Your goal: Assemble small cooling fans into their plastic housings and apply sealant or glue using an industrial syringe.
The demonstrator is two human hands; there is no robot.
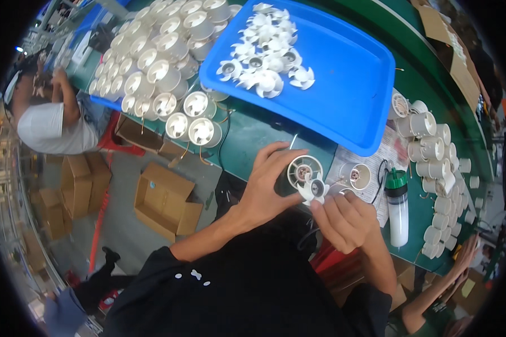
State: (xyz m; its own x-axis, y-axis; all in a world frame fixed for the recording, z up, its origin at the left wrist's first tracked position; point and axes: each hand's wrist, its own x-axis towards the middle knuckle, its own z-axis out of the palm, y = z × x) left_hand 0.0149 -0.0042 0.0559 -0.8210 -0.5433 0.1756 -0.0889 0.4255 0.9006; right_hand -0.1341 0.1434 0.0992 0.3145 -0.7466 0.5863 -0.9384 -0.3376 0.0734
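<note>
The round fan housing [304, 170] in the left hand [264, 188] is looking like smooth white plastic, as is the small impeller [314, 190] at the right hand's [343, 216] fingertips. Beyond them a glossy blue plastic tray [348, 84] is lying; just right, a translucent plastic squeeze bottle [398, 210] is standing on paper.

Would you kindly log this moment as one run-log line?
left hand: holds white fan housing | right hand: holds white impeller at housing mouth | blue tray: spare impellers
</note>
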